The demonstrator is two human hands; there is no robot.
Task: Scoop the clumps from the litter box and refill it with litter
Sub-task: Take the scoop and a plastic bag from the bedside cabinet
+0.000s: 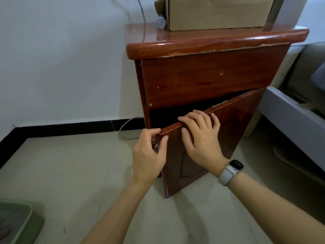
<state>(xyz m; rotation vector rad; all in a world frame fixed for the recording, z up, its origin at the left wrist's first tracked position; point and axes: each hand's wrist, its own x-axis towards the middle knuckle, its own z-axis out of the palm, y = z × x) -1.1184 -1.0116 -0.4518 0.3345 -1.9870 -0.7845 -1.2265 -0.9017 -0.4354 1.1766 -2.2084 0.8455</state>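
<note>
I see one litter box (15, 221) cut off at the near left corner: a pale green plastic tray with a rounded rim and grey litter inside, resting on the tiled floor (70, 173), well apart from both hands. My left hand (149, 155) pinches the free corner of the cabinet door (228, 134), thumb and fingers closed around its edge. My right hand (200, 138) lies spread on the door's face, fingertips curled over its top edge, one watch (232, 169) on that wrist. One red-brown bedside cabinet (211, 76) stands against the wall, door ajar, one cardboard box (218, 13) on top.
</note>
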